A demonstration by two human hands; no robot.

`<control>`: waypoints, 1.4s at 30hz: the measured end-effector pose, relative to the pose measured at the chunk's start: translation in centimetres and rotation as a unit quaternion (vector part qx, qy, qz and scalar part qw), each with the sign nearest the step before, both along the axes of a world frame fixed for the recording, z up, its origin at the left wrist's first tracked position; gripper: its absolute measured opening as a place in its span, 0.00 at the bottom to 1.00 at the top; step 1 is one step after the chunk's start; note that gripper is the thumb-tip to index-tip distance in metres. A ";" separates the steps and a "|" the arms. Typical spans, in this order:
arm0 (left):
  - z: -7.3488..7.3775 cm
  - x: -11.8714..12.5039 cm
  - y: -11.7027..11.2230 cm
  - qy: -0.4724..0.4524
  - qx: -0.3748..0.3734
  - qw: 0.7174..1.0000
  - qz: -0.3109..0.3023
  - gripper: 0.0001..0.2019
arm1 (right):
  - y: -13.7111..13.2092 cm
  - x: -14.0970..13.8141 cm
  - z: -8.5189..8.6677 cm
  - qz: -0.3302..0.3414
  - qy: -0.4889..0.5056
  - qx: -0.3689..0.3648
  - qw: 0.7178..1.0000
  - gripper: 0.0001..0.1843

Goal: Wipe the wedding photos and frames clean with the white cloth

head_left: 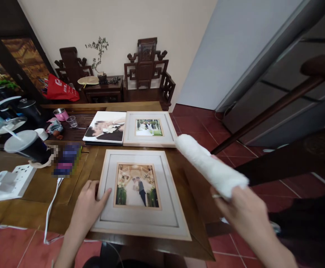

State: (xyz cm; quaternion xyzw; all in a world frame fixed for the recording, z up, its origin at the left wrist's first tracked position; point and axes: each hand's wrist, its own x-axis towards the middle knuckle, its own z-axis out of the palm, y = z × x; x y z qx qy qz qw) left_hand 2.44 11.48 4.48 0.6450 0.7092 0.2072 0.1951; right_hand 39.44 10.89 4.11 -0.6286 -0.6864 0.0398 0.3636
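A framed wedding photo (137,186) with a wide pale mat lies flat near the table's front edge. My left hand (88,203) grips its left side, thumb on top of the border and fingers along the outer edge. Off to the right, my right hand (243,204) is closed around the lower end of a white fluffy duster (209,163), which points up and to the left. The duster is held in the air beside the frame, apart from its photo. Its handle is hidden in my fist.
Behind lie a smaller picture frame (149,140) and a photo album (106,126). To the left are a phone (67,158) on a white cable, a lidded drink cup (25,147), a power strip (18,182) and a pink mug (60,114). A wooden chair (148,70) stands by the wall.
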 end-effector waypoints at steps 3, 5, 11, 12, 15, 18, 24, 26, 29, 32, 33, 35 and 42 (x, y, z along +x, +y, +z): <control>-0.9 0.3 0.7 -0.014 0.069 0.994 -0.080 0.26 | 1.2 -2.0 -1.6 0.161 -0.053 0.039 0.985 0.13; -1.4 0.3 1.0 -0.026 0.091 0.984 -0.148 0.26 | 1.7 -3.1 -2.2 0.236 -0.060 0.040 0.969 0.18; -2.2 0.1 1.7 -0.031 0.131 0.963 -0.233 0.31 | 2.4 -3.6 -2.7 0.284 -0.078 -0.002 0.956 0.29; -2.3 0.1 1.8 -0.027 0.125 0.963 -0.239 0.32 | 2.5 -3.6 -2.8 0.281 -0.084 -0.002 0.956 0.29; -2.7 0.2 2.2 -0.019 0.101 0.967 -0.232 0.32 | 2.8 -3.6 -3.2 0.277 -0.093 0.004 0.956 0.30; -3.3 0.1 2.8 -0.025 0.112 0.971 -0.208 0.29 | 2.9 -3.4 -3.1 0.275 -0.107 -0.014 0.955 0.30; -4.4 -0.1 3.1 -0.038 0.161 0.963 -0.211 0.24 | 3.9 -4.8 0.1 0.198 -0.086 0.108 0.970 0.22; -4.5 0.0 3.0 -0.035 0.160 0.965 -0.204 0.23 | 4.9 -7.2 1.6 0.198 -0.090 0.157 0.963 0.18; -4.5 0.0 2.9 -0.028 0.158 0.967 -0.197 0.23 | 7.1 -12.1 2.7 0.255 -0.166 0.138 0.943 0.17; -4.4 0.0 2.9 -0.023 0.158 0.966 -0.203 0.25 | 9.4 -16.5 2.2 0.330 -0.267 0.117 0.898 0.18; -4.4 0.0 2.9 -0.023 0.157 0.966 -0.205 0.26 | 10.0 -17.4 1.7 0.343 -0.289 0.107 0.887 0.18; -4.4 -0.1 3.0 -0.027 0.162 0.964 -0.210 0.28 | 10.7 -18.3 0.8 0.350 -0.309 0.085 0.880 0.20; -5.1 -0.3 3.0 -0.037 0.186 0.957 -0.218 0.29 | 9.8 -13.1 0.7 0.314 -0.318 0.029 0.894 0.30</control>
